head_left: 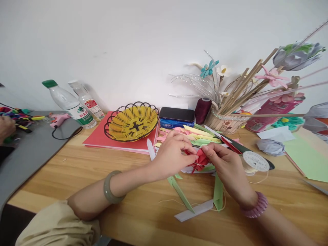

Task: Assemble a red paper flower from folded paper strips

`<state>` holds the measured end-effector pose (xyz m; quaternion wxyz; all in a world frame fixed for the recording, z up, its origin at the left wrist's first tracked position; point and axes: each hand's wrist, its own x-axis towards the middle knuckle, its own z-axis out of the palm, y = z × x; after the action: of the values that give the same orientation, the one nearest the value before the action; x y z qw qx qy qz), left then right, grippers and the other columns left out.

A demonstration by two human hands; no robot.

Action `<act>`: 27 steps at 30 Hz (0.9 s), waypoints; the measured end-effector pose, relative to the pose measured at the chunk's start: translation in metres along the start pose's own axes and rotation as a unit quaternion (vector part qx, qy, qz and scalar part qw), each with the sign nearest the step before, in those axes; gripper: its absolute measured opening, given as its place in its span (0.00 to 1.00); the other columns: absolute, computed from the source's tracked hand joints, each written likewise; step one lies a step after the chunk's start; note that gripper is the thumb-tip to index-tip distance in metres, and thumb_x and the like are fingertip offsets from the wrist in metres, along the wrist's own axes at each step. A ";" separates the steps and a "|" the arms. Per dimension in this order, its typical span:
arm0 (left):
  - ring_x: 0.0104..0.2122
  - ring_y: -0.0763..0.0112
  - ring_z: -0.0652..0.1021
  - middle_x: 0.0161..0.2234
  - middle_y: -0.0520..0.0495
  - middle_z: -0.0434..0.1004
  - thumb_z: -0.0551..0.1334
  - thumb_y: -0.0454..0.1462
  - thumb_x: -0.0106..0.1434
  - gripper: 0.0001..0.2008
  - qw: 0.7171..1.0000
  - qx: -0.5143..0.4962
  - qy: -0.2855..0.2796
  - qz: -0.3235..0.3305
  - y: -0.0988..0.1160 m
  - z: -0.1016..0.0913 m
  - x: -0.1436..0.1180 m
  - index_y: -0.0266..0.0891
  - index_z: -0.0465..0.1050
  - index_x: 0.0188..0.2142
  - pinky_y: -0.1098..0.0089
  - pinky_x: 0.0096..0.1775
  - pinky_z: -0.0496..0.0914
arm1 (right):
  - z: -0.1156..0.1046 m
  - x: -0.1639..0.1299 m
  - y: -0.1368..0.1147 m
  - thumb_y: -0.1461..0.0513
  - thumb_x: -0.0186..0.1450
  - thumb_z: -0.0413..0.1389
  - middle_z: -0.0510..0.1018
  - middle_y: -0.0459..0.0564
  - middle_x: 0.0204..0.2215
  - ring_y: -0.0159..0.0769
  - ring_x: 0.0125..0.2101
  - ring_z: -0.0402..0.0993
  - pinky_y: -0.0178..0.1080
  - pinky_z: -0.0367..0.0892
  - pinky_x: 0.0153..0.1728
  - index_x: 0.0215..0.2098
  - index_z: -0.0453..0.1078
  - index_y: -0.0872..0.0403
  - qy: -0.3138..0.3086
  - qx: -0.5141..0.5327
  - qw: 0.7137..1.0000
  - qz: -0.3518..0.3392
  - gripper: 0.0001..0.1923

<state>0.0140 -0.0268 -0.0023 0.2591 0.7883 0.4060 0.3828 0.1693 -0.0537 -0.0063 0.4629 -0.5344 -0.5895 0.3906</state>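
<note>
Between both hands is a red folded paper flower [199, 162], its pleats fanning out from a centre. My left hand [173, 155] pinches its left edge with thumb and fingers. On the other side my right hand [227, 167] grips the upper right petals between thumb and forefinger. Behind and beneath lie folded paper strips [202, 135] in pink, yellow, green and white. Nearer me, a green strip [182, 194], a white strip [194, 210] and another green strip [218, 191] rest on the wooden table, with a thin cream cord running by them.
A yellow woven basket [134, 124] sits on red paper sheets [96, 135]. Two bottles [80, 109] stand at left near a pink glue gun [59, 119]. A phone [176, 114], a cord spool [255, 161] and a holder [225, 121] of sticks and flowers are around. Another person's hand [6, 127] shows far left.
</note>
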 end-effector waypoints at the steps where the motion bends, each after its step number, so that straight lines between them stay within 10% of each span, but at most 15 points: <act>1: 0.40 0.66 0.68 0.29 0.52 0.73 0.64 0.32 0.49 0.04 1.000 -0.010 -0.005 -0.018 -0.001 0.001 0.000 0.43 0.74 0.22 0.61 0.45 0.64 | 0.000 0.001 0.001 0.49 0.59 0.52 0.69 0.43 0.16 0.28 0.19 0.65 0.30 0.61 0.21 0.19 0.64 0.54 -0.008 -0.004 1.000 0.003 0.19; 8: 0.41 0.67 0.68 0.30 0.51 0.74 0.63 0.32 0.50 0.04 0.990 -0.053 0.050 -0.120 -0.004 0.006 0.001 0.41 0.73 0.21 0.63 0.46 0.62 | -0.005 0.001 0.003 0.48 0.57 0.54 0.73 0.45 0.23 0.31 0.24 0.67 0.33 0.62 0.24 0.26 0.68 0.53 0.026 -0.080 0.996 -0.017 0.17; 27: 0.42 0.65 0.69 0.33 0.49 0.74 0.61 0.33 0.54 0.04 0.987 -0.069 0.053 -0.138 -0.015 0.017 -0.007 0.39 0.73 0.24 0.60 0.47 0.63 | 0.001 0.006 0.014 0.52 0.60 0.50 0.72 0.46 0.23 0.33 0.25 0.66 0.36 0.63 0.27 0.28 0.66 0.55 -0.057 -0.103 0.993 0.008 0.15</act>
<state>0.0188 -0.0260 -0.0260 0.3409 0.6836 0.4968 0.4119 0.1726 -0.0461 -0.0193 0.3677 -0.5606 -0.6479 0.3615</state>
